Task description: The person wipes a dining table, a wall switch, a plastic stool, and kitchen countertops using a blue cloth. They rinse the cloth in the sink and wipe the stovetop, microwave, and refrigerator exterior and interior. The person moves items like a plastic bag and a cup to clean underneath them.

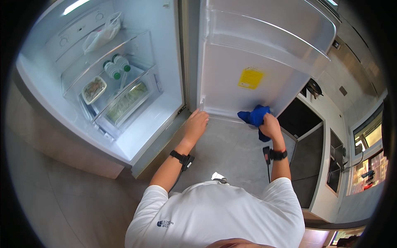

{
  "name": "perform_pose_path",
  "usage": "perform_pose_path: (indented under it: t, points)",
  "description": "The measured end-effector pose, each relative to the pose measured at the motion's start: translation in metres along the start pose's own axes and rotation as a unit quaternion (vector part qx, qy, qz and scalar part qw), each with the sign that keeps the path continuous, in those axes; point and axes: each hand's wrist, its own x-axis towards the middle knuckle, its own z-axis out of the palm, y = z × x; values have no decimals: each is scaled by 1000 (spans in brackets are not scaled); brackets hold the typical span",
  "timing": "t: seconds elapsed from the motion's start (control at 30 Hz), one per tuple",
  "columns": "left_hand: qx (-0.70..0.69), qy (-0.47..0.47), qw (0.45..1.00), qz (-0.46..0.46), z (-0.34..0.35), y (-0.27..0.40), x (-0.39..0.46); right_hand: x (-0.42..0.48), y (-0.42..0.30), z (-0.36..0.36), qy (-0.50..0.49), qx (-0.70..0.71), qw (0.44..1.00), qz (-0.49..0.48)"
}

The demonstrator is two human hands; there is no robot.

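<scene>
My right hand (271, 126) grips a blue cloth (258, 116) against the lower inner side of the open refrigerator door (226, 83), beneath a yellow label (251, 78). At the door's lower hinge-side corner, my left hand (196, 123) rests on the edge; whether its fingers pinch the edge is unclear. To the left is the lit refrigerator interior (164, 93). It holds two green-capped bottles (116, 67), a white tray of food (94, 90), a wrapped tray of greens (127, 102) and a plastic bag (104, 33) on the upper shelf.
Clear door bins (266, 46) cross the upper door. A kitchen counter (333, 124) with dark cabinet fronts (310, 161), a sink (335, 170) and a black pan (314, 88) stands on the right, beside a window (370, 133). Grey tiled floor (226, 152) lies below the door.
</scene>
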Motion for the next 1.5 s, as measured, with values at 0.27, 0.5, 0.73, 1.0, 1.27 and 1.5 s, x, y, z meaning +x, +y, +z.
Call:
perform_pose_path:
  t: [0.27,0.5,0.73,1.0,1.27,1.5]
  points:
    - [24,-39,999,26,-1,1,-1,-97,-33,23,324,241,911,78]
    - [8,-56,998,29,4,8,7,-90,-32,153,395,420,771,270]
    - [6,-45,999,19,11,11,12,-6,-97,176,165,771,556,264]
    - [-22,-48,999,-15,6,11,5,0,-172,196,-137,824,530,146]
    - [-42,-47,998,-10,-1,4,0,-69,-16,136,62,780,572,247]
    - [-34,-48,998,6,-9,-2,-1,-99,37,23,295,581,695,304]
